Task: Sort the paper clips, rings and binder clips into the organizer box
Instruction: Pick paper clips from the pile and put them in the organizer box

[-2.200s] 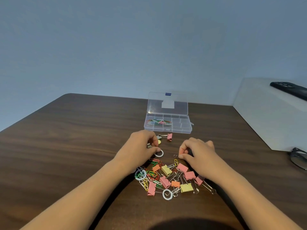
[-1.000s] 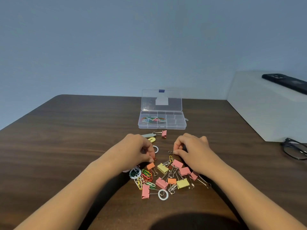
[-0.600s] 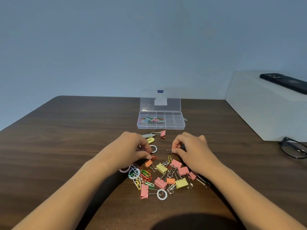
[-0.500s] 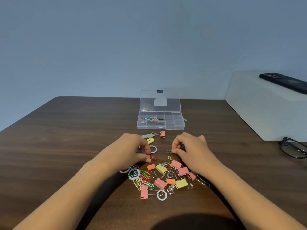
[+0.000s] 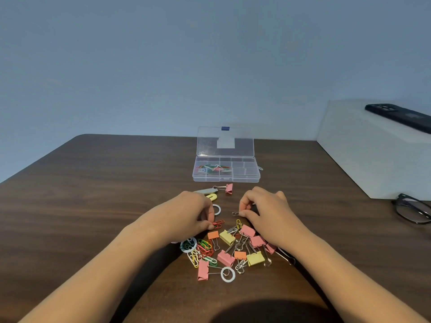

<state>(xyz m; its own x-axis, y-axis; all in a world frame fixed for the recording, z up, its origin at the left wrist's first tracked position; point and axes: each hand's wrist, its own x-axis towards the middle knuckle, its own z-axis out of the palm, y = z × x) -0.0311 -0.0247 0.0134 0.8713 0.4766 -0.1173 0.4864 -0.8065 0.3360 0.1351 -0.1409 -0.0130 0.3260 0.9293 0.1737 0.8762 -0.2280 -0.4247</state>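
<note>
Tabletop (image 5: 98, 206) was dark wood-grain, matt w/ slight sheen. Organizer box (image 5: 225, 176) was clear glossy plastic. Binder clips (image 5: 227, 237) had matt painted bodies, shiny wire handles.

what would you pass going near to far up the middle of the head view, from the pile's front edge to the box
white ring at the pile's near edge, yellow binder clip, red paper clips pinched by the left hand, second white ring, lone pink binder clip, organizer box, its raised lid

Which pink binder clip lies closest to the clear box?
The lone pink binder clip just in front of the organizer box; the other pink ones sit in the pile nearer the person.
</note>
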